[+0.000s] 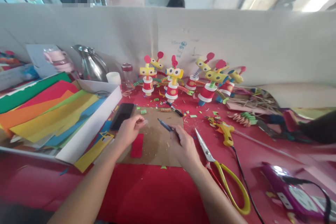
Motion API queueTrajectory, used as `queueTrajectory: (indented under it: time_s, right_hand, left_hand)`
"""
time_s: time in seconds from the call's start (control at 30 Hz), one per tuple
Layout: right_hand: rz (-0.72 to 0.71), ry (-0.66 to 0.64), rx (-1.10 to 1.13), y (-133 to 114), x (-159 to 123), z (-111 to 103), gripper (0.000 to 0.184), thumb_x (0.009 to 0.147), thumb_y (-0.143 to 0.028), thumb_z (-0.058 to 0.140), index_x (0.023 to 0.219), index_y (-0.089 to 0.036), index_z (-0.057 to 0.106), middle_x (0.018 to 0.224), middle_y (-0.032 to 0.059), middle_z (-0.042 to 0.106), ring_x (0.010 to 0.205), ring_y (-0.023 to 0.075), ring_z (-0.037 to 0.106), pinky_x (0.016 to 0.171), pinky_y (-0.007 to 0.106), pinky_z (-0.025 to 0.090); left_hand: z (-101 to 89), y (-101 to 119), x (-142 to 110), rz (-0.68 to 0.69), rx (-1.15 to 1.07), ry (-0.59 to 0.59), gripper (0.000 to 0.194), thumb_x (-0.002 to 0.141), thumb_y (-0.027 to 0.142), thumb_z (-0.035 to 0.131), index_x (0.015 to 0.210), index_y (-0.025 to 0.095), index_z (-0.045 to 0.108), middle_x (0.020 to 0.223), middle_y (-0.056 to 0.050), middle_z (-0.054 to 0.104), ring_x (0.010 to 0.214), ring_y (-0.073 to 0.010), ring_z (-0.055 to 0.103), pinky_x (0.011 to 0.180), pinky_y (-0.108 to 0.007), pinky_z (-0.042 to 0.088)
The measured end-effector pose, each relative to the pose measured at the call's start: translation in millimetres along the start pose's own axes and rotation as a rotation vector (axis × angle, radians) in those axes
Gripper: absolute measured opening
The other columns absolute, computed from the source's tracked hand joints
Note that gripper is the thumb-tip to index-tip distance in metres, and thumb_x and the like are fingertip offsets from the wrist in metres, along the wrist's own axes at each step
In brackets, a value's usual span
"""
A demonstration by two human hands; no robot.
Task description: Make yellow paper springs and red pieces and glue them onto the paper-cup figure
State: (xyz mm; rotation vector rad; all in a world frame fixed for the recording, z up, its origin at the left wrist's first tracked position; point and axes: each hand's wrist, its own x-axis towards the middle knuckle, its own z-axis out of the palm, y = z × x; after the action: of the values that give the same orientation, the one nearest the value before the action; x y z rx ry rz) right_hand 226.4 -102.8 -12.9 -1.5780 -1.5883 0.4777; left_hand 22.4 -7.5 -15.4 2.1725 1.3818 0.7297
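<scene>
The right hand grasps a dark pen-like tool, its tip pointing toward the left hand. The left hand has thumb and fingers pinched together on a small pale scrap, too blurred to identify. Both hands are above a brown board, and the pen-like tool is between them. A red paper strip lies on the board, just below the left hand. Beside that hand is a black phone; farther left, a white box holds sheets of coloured paper. To the right of the right hand lie large scissors with yellow and red handles, then a yellow glue gun. Behind the board, toy figures with red bodies and yellow heads stand upright on the red table.
</scene>
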Motion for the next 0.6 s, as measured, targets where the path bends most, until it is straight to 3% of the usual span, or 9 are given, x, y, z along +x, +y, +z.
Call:
queueTrajectory:
  time_s: [0.1,0.2,0.37,0.6]
  right_hand:
    - [-0.080,0.013,0.012,-4,-1,-2,0.027,0.092,-0.021,0.046,0.111,-0.023,0.064,0.101,0.0044,0.069,0.094,0.0191,0.063,0.080,0.026,0.045]
    - [-0.078,0.017,-0.036,-6,-2,-4,0.027,0.093,-0.022,0.047,0.112,-0.025,0.066,0.098,0.0039,0.068,0.089,0.0188,0.063,0.079,0.027,0.046]
    - [-0.064,0.009,-0.096,-6,-3,-5,0.028,0.093,-0.022,0.049,0.115,-0.023,0.066,0.095,0.0054,0.068,0.086,0.0195,0.064,0.079,0.028,0.048]
    - [-0.111,-0.009,-0.192,-4,-3,-3,0.030,0.093,-0.020,0.050,0.117,-0.026,0.066,0.092,0.0051,0.066,0.087,0.0197,0.064,0.079,0.029,0.049]
  left_hand:
    - [-0.4,7,-4,-0.027,-0.482,-0.059,0.021,0.086,0.040,0.058,0.091,0.020,0.059,0.085,-0.003,0.069,0.082,-0.0180,0.066,0.076,-0.029,0.050]
    - [1.3,16,-7,-0.066,-0.641,-0.058,0.024,0.081,0.041,0.065,0.091,0.019,0.062,0.082,-0.002,0.068,0.081,-0.0165,0.066,0.076,-0.027,0.050]
    - [3.3,17,-9,-0.059,-0.633,-0.052,0.023,0.080,0.040,0.066,0.092,0.020,0.066,0.083,-0.002,0.068,0.082,-0.0160,0.064,0.075,-0.027,0.050]
    - [2.3,18,-11,0.045,-0.399,-0.025,0.016,0.084,0.035,0.063,0.091,0.022,0.069,0.078,0.001,0.067,0.074,-0.0132,0.060,0.071,-0.024,0.047]
